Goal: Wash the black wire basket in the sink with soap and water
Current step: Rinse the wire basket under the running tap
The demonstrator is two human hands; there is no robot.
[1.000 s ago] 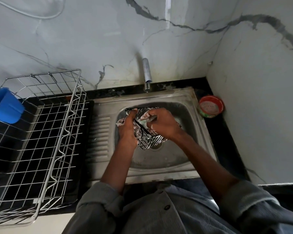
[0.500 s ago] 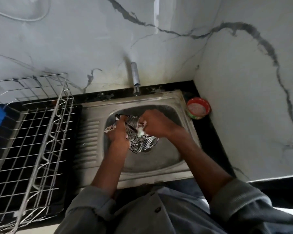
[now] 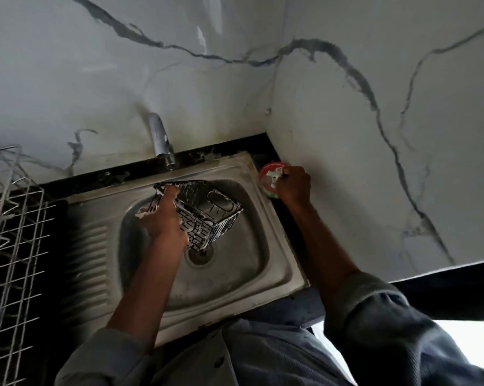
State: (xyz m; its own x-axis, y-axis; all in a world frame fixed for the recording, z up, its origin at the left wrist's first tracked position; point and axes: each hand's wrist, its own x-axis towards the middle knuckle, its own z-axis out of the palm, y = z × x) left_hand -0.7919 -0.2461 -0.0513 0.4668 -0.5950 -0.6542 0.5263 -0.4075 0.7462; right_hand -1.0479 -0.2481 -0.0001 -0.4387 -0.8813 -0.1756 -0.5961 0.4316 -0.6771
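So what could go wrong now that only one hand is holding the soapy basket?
The black wire basket is soapy and tilted, and only the left hand grips it above the steel sink, so it might slip and drop. The right hand holds a sudsy scrubber in the small red soap tub beside the sink's rim; a hard push could tip the tub.

One view only, head-worn, wide-angle. Looks steeply down and forward from above the rectangular stainless steel sink (image 3: 274, 257), close enough for both forearms to fill the near edge. Faces the far white marble-veined wall corner (image 3: 268, 112). Takes in a silver wire dish rack (image 3: 9, 246) at far left.
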